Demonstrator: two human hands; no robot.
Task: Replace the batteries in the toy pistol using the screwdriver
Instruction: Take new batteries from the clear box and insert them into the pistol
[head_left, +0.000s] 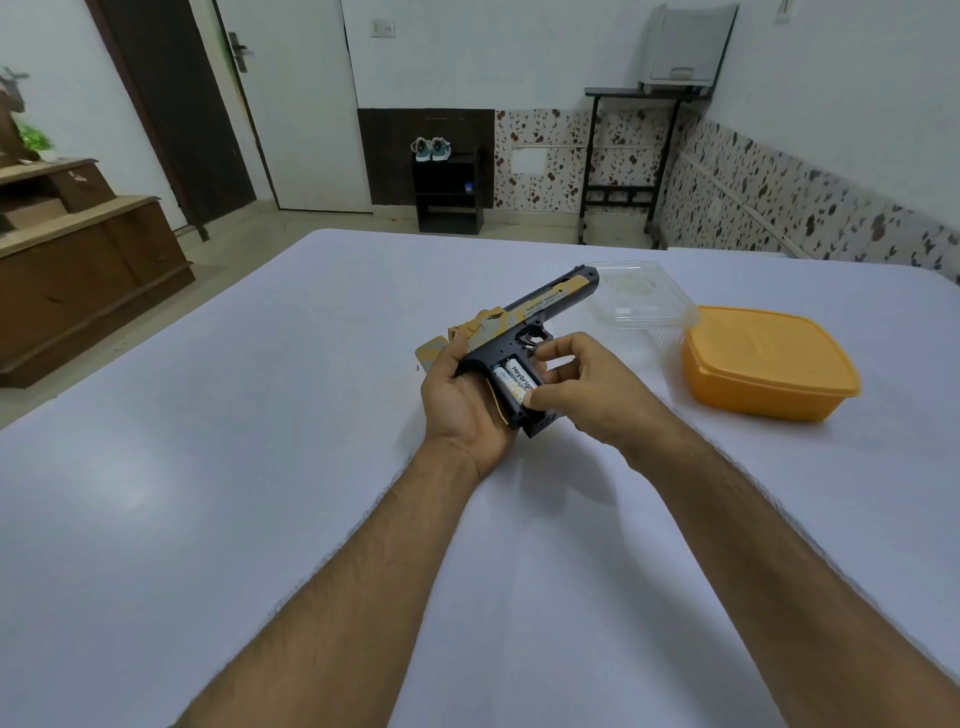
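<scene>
Left hand (460, 400) gripping toy pistol (524, 332), right hand (582, 384) pinching battery (519, 379)

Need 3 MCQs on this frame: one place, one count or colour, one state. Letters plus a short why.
1. Where is the orange box relative to the pistol?
A. to its right
B. to its left
C. under it

2. How many batteries show in the grip?
A. none
B. two
C. four

3. The battery compartment is:
A. covered
B. open
C. out of view

Answers:
1. A: the box sits on the table right of the pistol.
2. B: two white cells lie side by side.
3. B: the cells are exposed, with the left hand holding the pistol and the right hand fingering a cell.
</scene>
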